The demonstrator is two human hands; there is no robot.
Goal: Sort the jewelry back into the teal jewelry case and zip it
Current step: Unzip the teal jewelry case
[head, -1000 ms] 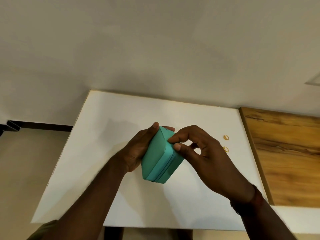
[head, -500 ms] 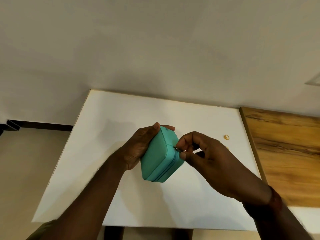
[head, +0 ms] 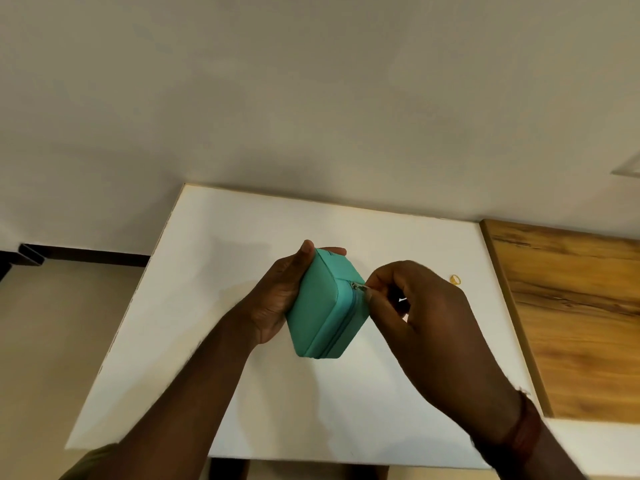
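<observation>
On white tabletop (head: 221,271) beside wall (head: 311,98), ring (head: 455,279)

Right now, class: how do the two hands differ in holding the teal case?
The left hand cups the teal case from its side; the right hand only pinches the zipper pull. The left hand's thumb lies straight; the right hand's fingers are curled. Both are above the white table.

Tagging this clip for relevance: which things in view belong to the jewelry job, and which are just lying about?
Job: teal jewelry case, held by the left hand; zipper pull, pinched by the right hand; gold ring, loose on the white table.
Lying about: wooden panel; wristband on the right wrist.
</observation>
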